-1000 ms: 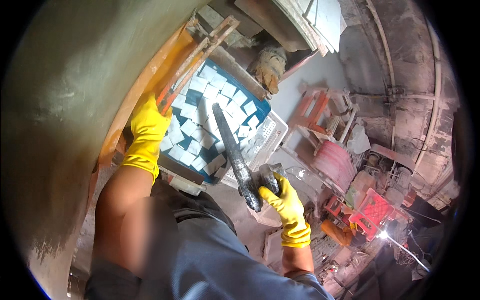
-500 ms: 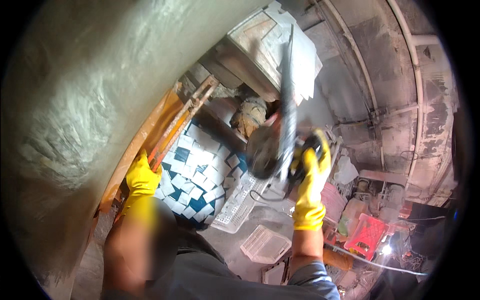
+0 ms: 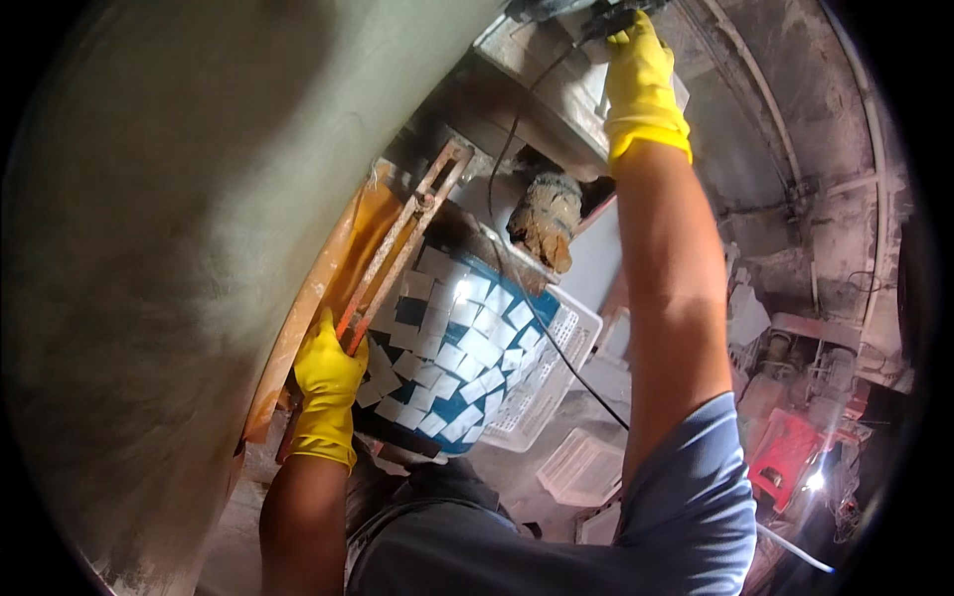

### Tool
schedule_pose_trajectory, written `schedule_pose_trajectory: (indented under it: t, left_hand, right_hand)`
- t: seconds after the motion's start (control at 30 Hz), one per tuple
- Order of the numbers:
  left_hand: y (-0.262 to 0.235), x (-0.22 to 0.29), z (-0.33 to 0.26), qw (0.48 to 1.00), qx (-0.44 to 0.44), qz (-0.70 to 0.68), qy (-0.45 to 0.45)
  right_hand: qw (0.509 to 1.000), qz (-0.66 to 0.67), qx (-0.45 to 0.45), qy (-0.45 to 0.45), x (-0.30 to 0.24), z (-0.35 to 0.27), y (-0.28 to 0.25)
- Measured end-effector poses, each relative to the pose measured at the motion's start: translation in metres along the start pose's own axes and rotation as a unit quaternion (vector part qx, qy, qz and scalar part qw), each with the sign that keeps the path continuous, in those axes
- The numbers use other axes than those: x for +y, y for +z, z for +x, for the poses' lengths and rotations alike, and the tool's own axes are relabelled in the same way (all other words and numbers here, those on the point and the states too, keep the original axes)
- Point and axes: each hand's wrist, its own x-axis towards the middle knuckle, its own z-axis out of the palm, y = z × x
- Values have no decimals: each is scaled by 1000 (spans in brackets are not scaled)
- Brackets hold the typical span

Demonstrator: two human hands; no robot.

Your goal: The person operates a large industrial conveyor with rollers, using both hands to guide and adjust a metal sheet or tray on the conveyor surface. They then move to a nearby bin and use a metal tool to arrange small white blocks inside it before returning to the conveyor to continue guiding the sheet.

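Right hand (image 3: 641, 70) at twelve o'clock grips a corded power tool (image 3: 556, 10) overhead, left hand (image 3: 326, 382) at eight o'clock clasps an orange frame (image 3: 397, 248); its dangling cord (image 3: 542, 318) could snag.

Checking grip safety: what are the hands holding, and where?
Right hand grips a corded power tool, hold point cropped. Left hand grasps the rusty metal frame at its lower end.

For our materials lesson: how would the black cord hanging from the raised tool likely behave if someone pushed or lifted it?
The cord is probably floppy: it hangs in a loose curve from the tool in the right hand down past the basket. It looks thin, so likely light. Pushed, it would probably swing aside, and might snag on the basket rim.
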Motion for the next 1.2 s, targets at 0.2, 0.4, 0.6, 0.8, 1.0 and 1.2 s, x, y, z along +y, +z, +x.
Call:
schedule_pose_trajectory:
  t: [0.2, 0.4, 0.6, 0.8, 1.0, 1.2]
  left_hand:
    - [2, 1, 0, 998, -46, -2, -33]
    - [9, -7, 3, 999, -46, 23, -16]
    - [11, -10, 3, 999, -45, -25, -3]
    - [17, -18, 3, 992, 3, -95, 84]
    - [22, -30, 13, 993, -62, -84, 51]
    - [19, -33, 16, 997, -55, -31, 42]
  right_hand:
    - [976, 211, 39, 40, -40, -192, 35]
    - [963, -39, -260, -59, -32, -402, -13]
    - [937, -43, -345, 26, -96, -558, -125]
    - [933, -153, -289, 151, -130, -656, -240]
    - [806, -211, -101, 544, -120, -794, -344]
    - [721, -109, -50, 683, -199, -953, -421]
